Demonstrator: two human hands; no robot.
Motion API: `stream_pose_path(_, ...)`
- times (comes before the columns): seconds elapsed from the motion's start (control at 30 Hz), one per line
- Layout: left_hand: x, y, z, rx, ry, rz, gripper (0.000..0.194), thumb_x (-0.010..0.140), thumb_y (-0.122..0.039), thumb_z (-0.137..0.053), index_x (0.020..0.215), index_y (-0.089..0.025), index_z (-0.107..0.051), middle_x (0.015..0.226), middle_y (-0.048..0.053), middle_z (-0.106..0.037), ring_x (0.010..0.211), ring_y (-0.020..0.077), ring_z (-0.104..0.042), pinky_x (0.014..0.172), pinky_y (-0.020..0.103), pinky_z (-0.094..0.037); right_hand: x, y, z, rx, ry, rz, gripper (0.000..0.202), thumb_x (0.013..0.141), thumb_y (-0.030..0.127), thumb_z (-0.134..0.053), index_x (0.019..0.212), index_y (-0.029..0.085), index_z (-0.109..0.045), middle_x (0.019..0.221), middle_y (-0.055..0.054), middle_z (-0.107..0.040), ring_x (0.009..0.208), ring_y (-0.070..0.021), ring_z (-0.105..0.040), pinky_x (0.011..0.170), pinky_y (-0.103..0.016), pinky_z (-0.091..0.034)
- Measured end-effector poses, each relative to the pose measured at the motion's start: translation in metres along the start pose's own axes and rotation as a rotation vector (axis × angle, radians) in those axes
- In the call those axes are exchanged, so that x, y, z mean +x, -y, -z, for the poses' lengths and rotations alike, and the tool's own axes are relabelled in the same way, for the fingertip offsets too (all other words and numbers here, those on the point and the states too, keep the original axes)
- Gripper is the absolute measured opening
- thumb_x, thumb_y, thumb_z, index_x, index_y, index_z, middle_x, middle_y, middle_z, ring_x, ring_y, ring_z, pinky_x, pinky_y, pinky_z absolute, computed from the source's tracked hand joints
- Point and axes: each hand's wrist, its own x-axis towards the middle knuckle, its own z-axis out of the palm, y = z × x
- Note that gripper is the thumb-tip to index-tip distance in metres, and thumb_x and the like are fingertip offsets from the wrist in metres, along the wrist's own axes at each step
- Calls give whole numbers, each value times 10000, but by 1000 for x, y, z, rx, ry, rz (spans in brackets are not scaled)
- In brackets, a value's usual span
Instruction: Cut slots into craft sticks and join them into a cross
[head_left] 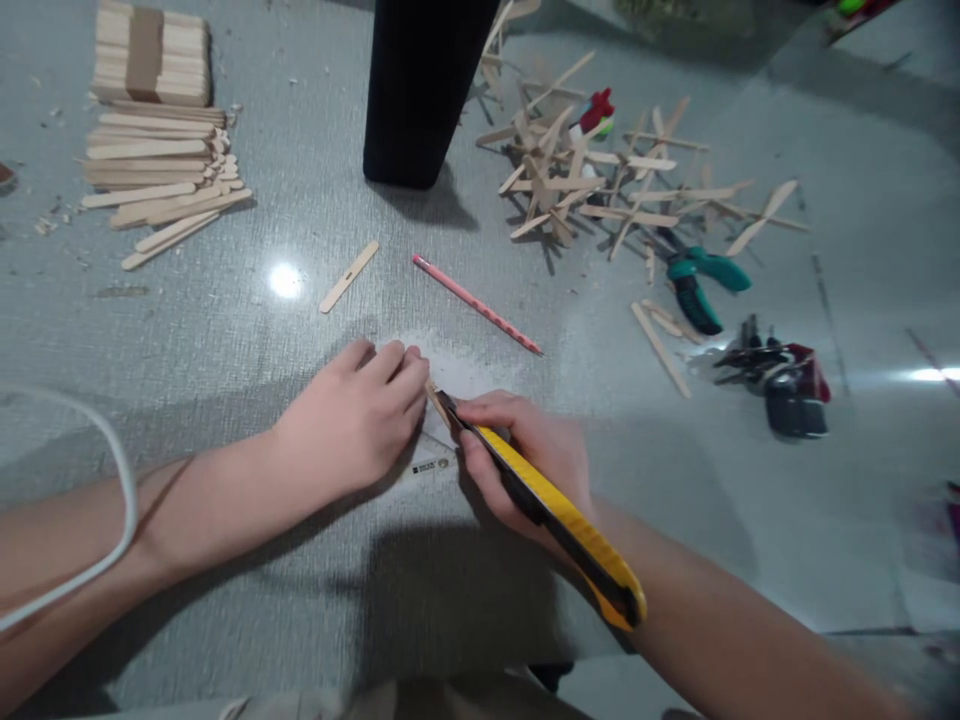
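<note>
My right hand (525, 455) grips a yellow and black utility knife (559, 510), its blade tip pointing up-left onto a wooden craft stick (436, 400). My left hand (358, 415) presses flat on that stick, fingers curled over it; most of the stick is hidden under the hand. A pink pencil (476, 304) lies just beyond both hands. A single slotted wooden stick (349, 277) lies to the left of the pencil.
Stacked craft sticks (154, 130) sit far left. A black upright object (420, 90) stands at the top centre. Crossed glued sticks (600, 180) are heaped at top right, with teal-handled pliers (701, 285) and a dark tool (787, 385) below. A white cable (112, 500) crosses my left arm.
</note>
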Motion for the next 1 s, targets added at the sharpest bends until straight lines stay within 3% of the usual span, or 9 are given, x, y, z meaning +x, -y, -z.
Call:
stream_pose_path(0.13, -1, 1, -1, -7, -22, -10, 291, 1043, -210, -538, 1086, -57, -781, 1175, 169, -750, 1030, 321, -704, 811, 422, -536, -2, -1, -2, 53, -62, -45, 222, 928, 149, -649, 1094, 290, -690, 995, -22, -829, 880, -228, -826, 768, -355, -687)
stream_pose_path(0.53, -1, -1, 0, -21, -12, -17, 304, 1029, -173, -531, 1125, -20, -775, 1181, 198, -745, 1039, 338, -699, 825, 423, -524, 3, 0, -2, 39, -7, -57, 228, 930, 179, -667, 1111, 312, -708, 981, -31, -834, 857, -253, -823, 773, -380, -691)
stream_pose_path(1.0, -1, 0, 2, -19, 17, 12, 244, 1028, -184, -555, 1067, -79, -772, 1119, 150, -744, 1006, 310, -706, 758, 426, -534, 3, 1, 0, -30, 28, 19, 206, 896, 158, -649, 1049, 295, -660, 875, -27, -798, 788, -239, -809, 734, -350, -677)
